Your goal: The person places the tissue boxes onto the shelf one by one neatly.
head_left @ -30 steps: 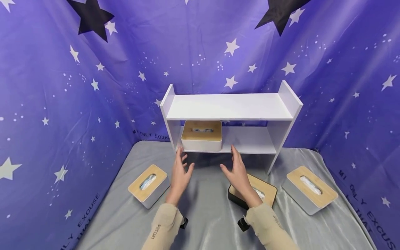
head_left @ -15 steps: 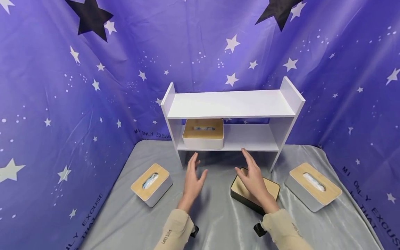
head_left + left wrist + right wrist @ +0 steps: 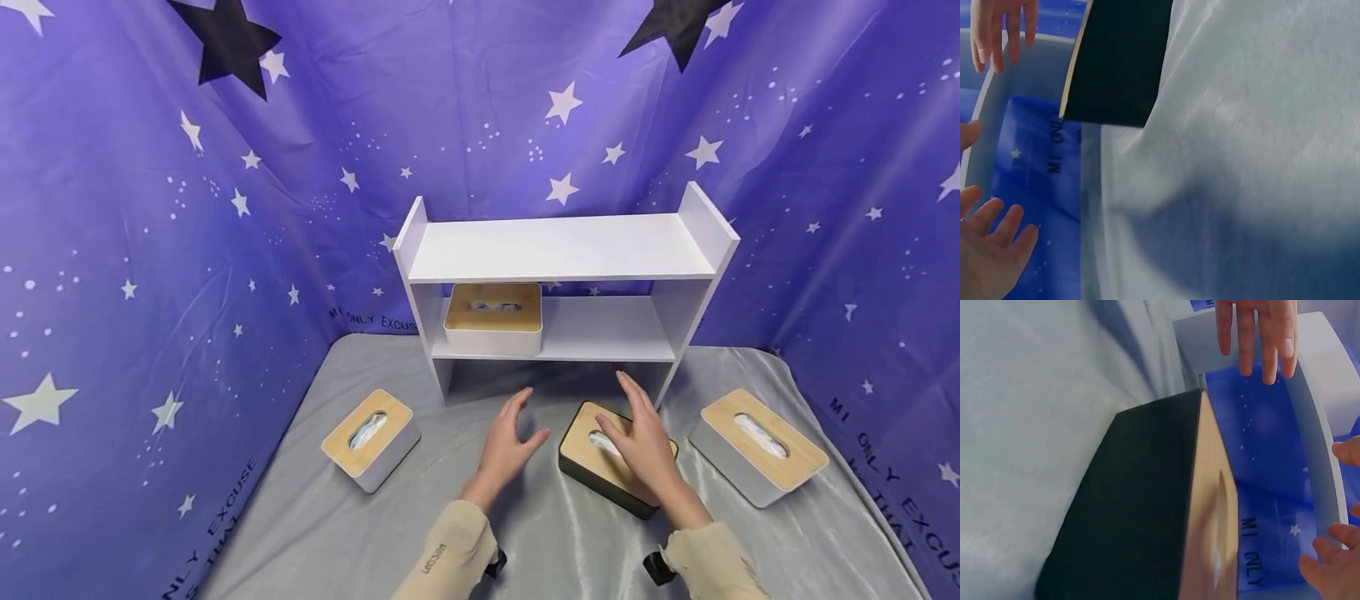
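A dark tissue box [image 3: 617, 492] with a light wooden lid sits on the grey cloth, turned at a slant. My right hand [image 3: 643, 442] is over its right part in the head view, fingers extended, hiding some of the lid; the right wrist view shows the box's dark side [image 3: 1135, 494] apart from the fingers. To the left of that box my left hand [image 3: 506, 450] hovers with fingers and thumb spread, holding nothing. A white tissue box [image 3: 492, 342] with a wooden lid stands on the lower shelf, at its left end.
Behind the hands stands a white two-tier shelf [image 3: 555, 250] with raised side panels. Another tissue box [image 3: 371, 437] lies on the cloth at left, and one more [image 3: 757, 450] at right. A purple starry curtain [image 3: 480, 108] surrounds the grey cloth [image 3: 420, 533].
Both hands have moved right, away from the box on the shelf. My left hand has come nearer the dark box, and my right hand has shifted over its right part. The view has tilted slightly.
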The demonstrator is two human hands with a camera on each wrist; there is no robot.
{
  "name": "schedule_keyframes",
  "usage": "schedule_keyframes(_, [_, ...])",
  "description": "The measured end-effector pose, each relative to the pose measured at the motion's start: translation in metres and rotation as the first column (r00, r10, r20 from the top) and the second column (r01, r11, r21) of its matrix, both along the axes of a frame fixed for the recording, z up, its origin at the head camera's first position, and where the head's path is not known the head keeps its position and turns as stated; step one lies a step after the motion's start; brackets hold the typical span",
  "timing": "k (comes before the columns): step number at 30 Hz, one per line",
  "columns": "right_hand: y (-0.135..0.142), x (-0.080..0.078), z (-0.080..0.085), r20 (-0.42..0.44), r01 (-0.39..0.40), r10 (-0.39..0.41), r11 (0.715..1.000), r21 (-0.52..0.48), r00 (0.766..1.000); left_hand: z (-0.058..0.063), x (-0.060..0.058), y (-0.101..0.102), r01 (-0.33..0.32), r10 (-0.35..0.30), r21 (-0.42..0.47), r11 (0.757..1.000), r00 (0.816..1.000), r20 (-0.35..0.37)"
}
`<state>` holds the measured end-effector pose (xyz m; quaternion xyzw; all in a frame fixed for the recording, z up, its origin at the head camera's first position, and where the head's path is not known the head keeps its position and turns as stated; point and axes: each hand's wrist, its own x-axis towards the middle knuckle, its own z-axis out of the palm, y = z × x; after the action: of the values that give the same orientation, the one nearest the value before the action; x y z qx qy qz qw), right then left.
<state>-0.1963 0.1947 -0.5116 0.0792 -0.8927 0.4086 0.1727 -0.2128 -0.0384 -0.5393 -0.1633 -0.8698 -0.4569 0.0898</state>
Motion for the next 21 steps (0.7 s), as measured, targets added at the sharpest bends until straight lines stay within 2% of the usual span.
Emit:
schedule_keyframes(7, [0.011,0.011,-0.006,0.060,0.057,-0.058,0.998,0.015,0.997,-0.002,-0.001,0.015,0.044,-0.044,-0.025,0.999,0.999,0.024])
schedule_keyframes(16, [0.025,0.021,-0.014,0.059,0.095,-0.099,0.993,0.063,0.993,-0.008,-0.002,0.028,0.098,-0.100,0.029,0.995,0.992,0.081])
schedule_keyframes(21, [0.031,0.029,-0.016,0.098,0.112,-0.118,0.992,0.065,0.988,-0.013,-0.001,0.034,0.109,-0.113,0.041,0.993,0.986,0.126])
